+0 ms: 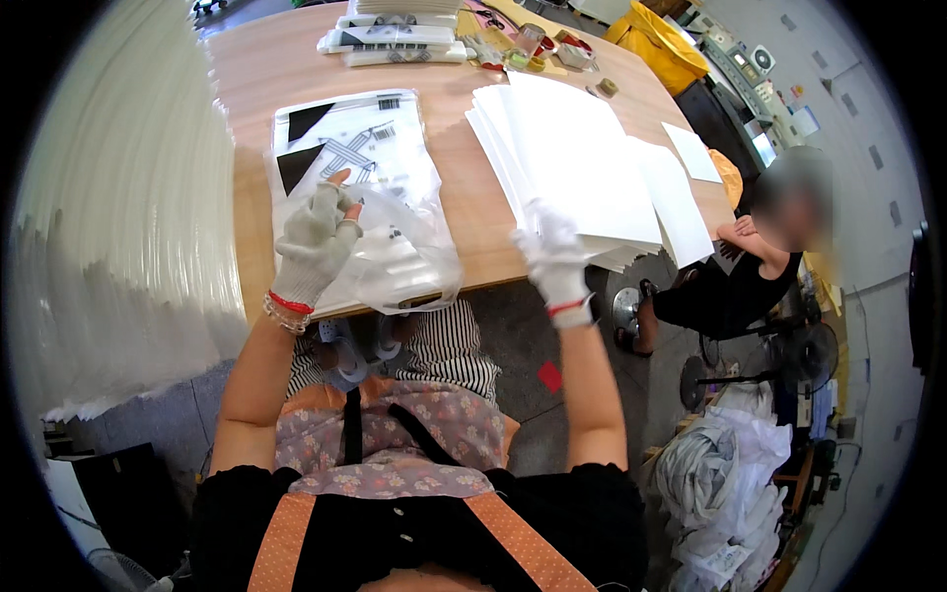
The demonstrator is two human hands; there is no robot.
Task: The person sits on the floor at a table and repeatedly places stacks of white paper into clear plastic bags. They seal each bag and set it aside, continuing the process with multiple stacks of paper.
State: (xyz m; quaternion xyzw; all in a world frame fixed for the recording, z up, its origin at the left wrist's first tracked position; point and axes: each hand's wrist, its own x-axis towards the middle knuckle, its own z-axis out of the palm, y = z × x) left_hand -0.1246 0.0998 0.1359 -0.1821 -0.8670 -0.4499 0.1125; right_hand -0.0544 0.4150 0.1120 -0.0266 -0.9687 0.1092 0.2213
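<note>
My left hand (314,242), in a white knit glove with bare fingertips, is on a pile of printed clear plastic bags (400,158) at the table's near edge. Its thumb and forefinger hold the loose, lifted film of the top plastic bag (419,237), which bulges open toward me. To the right, my gloved right hand (554,255) is smeared by motion at the near edge of a fanned stack of white sheets (577,158). Whether its fingers grip a sheet cannot be made out.
More packed bags (395,39) are piled at the table's far side, beside tape rolls, scissors and a jar (531,37). A tall wall of stacked white foam-like sheets (128,197) stands at the left. A seated person (755,247) is at the right, near a fan (809,355).
</note>
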